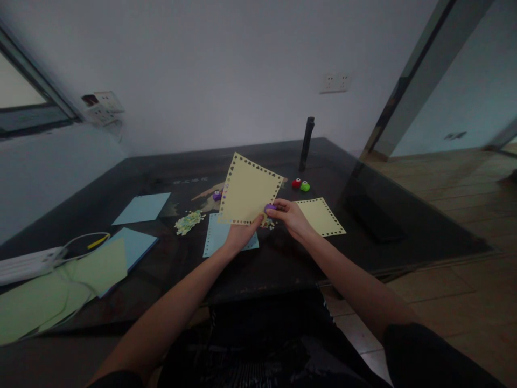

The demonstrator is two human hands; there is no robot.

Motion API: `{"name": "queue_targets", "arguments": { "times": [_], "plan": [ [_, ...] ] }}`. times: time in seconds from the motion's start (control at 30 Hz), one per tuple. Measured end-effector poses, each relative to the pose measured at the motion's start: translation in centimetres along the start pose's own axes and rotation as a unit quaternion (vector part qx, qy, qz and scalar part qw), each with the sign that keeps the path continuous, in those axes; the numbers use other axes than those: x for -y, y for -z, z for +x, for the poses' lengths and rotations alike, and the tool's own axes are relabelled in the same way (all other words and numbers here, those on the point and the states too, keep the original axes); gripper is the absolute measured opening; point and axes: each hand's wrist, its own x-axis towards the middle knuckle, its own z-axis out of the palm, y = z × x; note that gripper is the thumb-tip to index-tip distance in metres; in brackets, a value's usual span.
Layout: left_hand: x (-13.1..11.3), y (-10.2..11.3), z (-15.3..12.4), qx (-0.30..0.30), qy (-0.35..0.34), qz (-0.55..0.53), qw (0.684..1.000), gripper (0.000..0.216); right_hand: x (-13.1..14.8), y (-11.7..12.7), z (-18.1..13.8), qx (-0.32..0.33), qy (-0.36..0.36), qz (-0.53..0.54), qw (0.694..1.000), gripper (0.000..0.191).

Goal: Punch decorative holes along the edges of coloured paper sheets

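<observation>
The room is dim and greyish. Pale light shows in the glass window [18, 94] at ten o'clock. The dark shiny worktop [181, 167] has a weak shine near twelve o'clock. The pale yellow square paper sheet [248, 191] is the brightest thing. Lines bend at the edges, and everything near six o'clock looks stretched and fuzzy.

Yellow punched-edge sheet [248, 191] tilts upright, purple punch [270, 207] at its corner.

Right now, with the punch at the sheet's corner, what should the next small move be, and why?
Probably squeeze the purple punch with the right hand: it sits on the lower right corner of the yellow sheet, which the left hand holds up, and holes already line the edges.
</observation>
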Motion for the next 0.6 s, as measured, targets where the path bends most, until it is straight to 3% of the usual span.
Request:
{"name": "queue_targets", "arguments": {
  "times": [0.27,0.6],
  "plan": [
    [0.62,-0.08,0.20,-0.004,0.005,0.026,1.000,0.038,-0.05,0.04,-0.13,0.008,0.001,0.000,1.000,0.026],
    [0.13,0.36,0.30,-0.022,0.019,-0.010,1.000,0.022,0.16,-0.04,-0.19,0.024,-0.001,0.008,1.000,0.032]
  ]
}}
